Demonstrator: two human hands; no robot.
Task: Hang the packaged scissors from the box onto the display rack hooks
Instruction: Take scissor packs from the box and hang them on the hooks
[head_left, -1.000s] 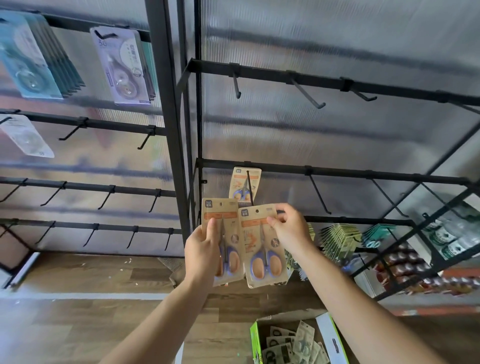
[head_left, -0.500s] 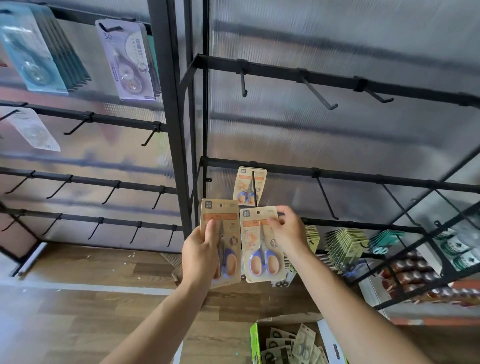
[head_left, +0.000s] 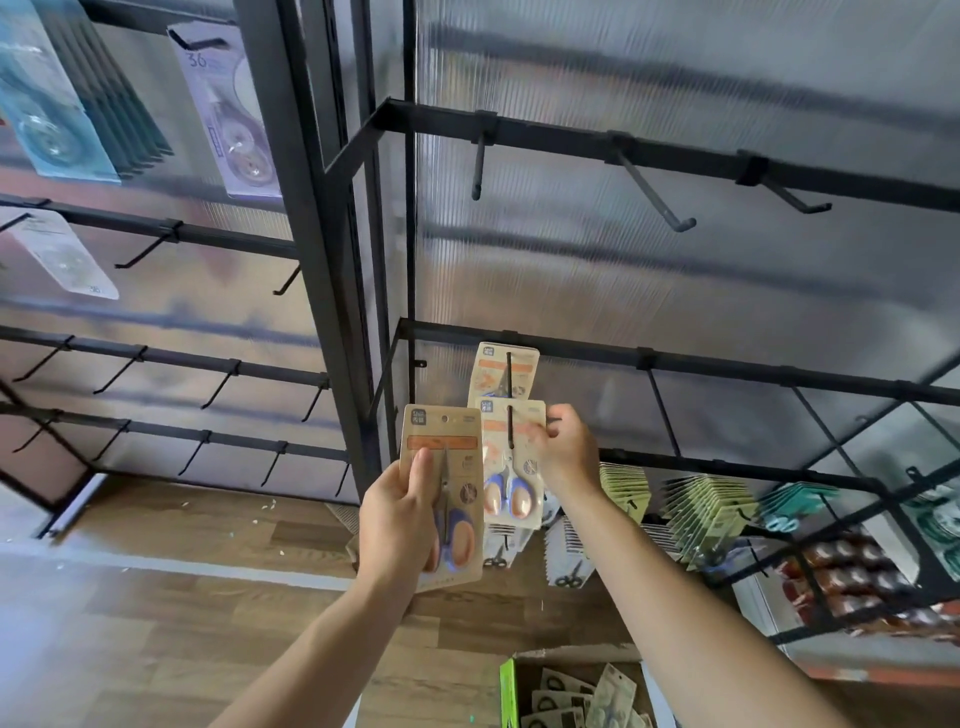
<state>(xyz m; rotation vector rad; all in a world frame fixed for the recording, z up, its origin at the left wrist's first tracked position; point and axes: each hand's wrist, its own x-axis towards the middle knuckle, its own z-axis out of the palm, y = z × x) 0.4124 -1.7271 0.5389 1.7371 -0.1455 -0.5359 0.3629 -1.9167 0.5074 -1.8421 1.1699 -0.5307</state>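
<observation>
Nearest, at the bottom edge of the view, the box (head_left: 508, 691) stands open on the floor with spare packs (head_left: 587, 699) of scissors lying loose inside, so plenty is left to hang.

Above it, the left hand (head_left: 400, 519) grips the left pack (head_left: 447, 467), thumb across the front of the card and fingers behind. It is held upright just beside the work and waits its turn.

A little further out, the right hand (head_left: 566, 452) pinches the upper right edge of the right pack (head_left: 511, 467). The dark rod of the hook (head_left: 510, 428) crosses the top of that card, so the hole looks threaded and the pack sits near the hook's front end.

The step in hand, as I judge it, is seating this pack. It should go well if the card is kept square to the rod and pushed straight back, so the hole slides and does not bind or tear. The pinch is best let go only once the card is past the tip and hangs on its own. The left pack should stay off to the side so the 2 cards do not catch.

Behind, 1 hung pack (head_left: 506, 371) sits far back on the same hook, close under the rail (head_left: 727, 364) of the rack (head_left: 332, 312). That is the stop to slide toward.
</observation>
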